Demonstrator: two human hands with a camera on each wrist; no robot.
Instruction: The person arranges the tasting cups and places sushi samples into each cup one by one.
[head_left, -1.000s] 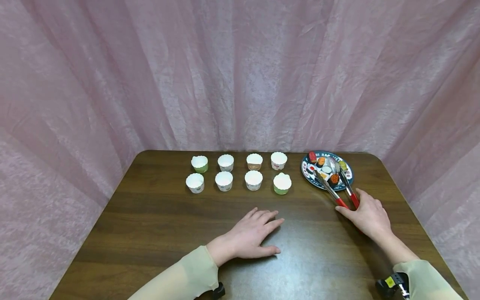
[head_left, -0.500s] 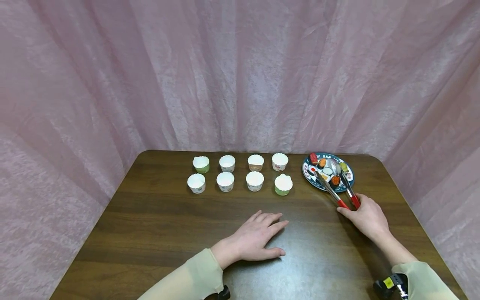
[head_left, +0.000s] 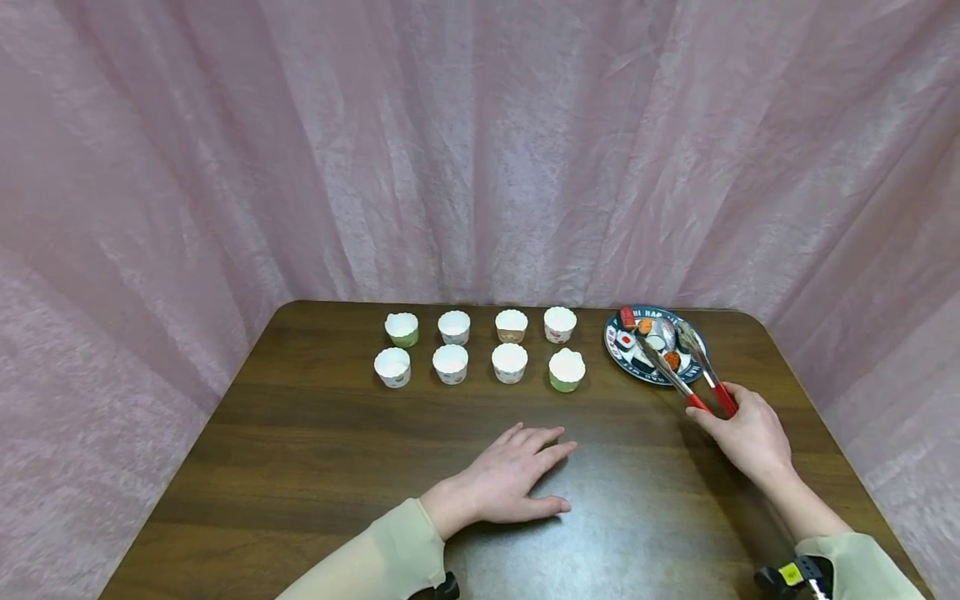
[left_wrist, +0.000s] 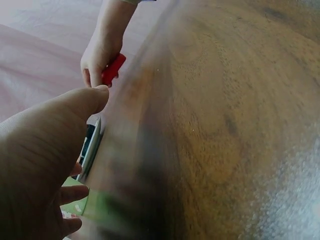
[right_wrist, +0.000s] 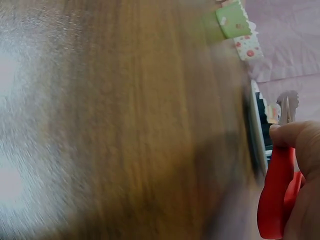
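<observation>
My right hand (head_left: 750, 435) holds a pair of metal tongs (head_left: 670, 375) by their red handles, thumb on one side. The arms of the tongs stand spread apart, their tips over a round dark-blue plate (head_left: 613, 354) with lettered rim. On the plate sit several small sushi pieces, among them a red one (head_left: 627, 317), an orange one (head_left: 644, 327) and an orange-topped roll (head_left: 672, 361); the tongs partly cover others. In the right wrist view, the red handle (right_wrist: 276, 195) lies in the palm. My left hand (head_left: 504, 482) rests on the table, fingers spread, holding nothing.
Two rows of paper baking cups stand left of the plate, the nearest a green one (head_left: 566, 372) and a white one (head_left: 509, 364) in the front row. The brown wooden table (head_left: 300, 450) ends at a pink curtain (head_left: 480, 167) behind.
My right hand has drawn the tongs slightly right, and their tips have shifted rightward and look raised over the plate. The left hand stays almost where it was.
</observation>
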